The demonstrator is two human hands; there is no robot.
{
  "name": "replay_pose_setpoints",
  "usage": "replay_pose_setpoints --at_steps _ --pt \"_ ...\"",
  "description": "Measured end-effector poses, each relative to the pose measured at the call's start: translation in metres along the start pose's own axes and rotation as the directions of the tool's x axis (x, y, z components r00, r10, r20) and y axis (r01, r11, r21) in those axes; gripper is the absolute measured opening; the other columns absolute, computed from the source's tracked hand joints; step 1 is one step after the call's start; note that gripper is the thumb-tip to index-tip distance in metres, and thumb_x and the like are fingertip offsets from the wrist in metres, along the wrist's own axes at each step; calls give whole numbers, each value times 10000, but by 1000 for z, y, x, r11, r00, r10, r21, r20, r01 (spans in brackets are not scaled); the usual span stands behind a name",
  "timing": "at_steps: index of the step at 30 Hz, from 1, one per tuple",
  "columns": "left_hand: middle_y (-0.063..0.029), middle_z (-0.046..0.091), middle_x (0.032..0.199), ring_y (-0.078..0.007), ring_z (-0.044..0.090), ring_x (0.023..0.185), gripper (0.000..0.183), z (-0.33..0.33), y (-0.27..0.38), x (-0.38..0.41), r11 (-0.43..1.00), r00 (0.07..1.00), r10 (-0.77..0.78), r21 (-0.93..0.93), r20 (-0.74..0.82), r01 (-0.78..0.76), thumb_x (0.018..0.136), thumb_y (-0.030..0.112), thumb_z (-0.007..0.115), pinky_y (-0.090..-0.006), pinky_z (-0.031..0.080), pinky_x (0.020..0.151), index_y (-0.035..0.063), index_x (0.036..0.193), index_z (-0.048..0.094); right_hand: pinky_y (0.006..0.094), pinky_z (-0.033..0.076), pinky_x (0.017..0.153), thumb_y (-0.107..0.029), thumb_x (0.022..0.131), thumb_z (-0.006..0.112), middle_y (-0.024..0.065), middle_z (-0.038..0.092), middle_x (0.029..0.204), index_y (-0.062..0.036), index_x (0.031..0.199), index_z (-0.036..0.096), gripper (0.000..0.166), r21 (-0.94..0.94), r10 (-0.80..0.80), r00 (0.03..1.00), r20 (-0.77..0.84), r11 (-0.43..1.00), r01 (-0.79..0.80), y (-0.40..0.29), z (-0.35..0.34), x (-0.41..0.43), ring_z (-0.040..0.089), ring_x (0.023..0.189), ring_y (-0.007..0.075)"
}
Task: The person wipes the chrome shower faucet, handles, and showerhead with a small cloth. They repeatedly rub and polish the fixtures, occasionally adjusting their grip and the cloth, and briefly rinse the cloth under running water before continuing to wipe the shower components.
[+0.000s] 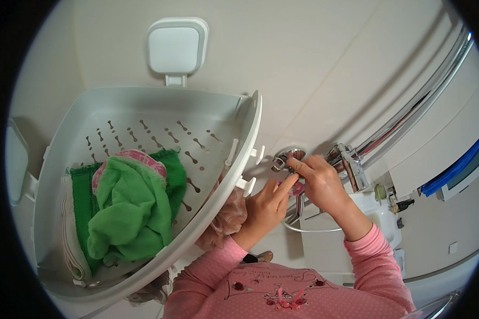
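Observation:
Both hands are at a chrome wall fitting (290, 154) with a hook-like holder, right of the corner basket. My right hand (323, 183) has its thumb and fingers curled at the fitting's lower side; what lies inside them is hidden. My left hand (267, 207) is just below, its index finger stretched out to my right hand's fingertips. A small pink item (296, 188) shows between the hands, partly covered. A brownish mesh bath puff (229, 213) hangs from the basket by my left wrist.
The grey plastic corner basket (247, 147) holds a green cloth (123, 207) and folded towels, with hooks on its rim. To the right are a chrome shower rail (411, 107), a mixer valve (349, 167), a silver hose (323, 230) and a washbasin (387, 223).

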State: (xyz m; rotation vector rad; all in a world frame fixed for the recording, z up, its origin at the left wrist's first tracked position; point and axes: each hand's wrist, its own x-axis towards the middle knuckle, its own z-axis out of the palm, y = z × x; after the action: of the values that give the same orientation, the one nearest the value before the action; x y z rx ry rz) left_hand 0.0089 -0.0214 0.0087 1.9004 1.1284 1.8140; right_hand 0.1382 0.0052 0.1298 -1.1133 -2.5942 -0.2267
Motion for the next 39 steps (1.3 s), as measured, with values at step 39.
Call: replay_pose_setpoints --at_steps 39 --pt "-92 540 880 -278 489 827 205 12 22 75 934 983 166 333 -78 -132 760 28 686 -376 419 740 54 962 678 314 496 513 34 742 655 115 636 799 27 1126 626 384 242 33 769 -638 957 160 -4 7 -60 607 589 219"
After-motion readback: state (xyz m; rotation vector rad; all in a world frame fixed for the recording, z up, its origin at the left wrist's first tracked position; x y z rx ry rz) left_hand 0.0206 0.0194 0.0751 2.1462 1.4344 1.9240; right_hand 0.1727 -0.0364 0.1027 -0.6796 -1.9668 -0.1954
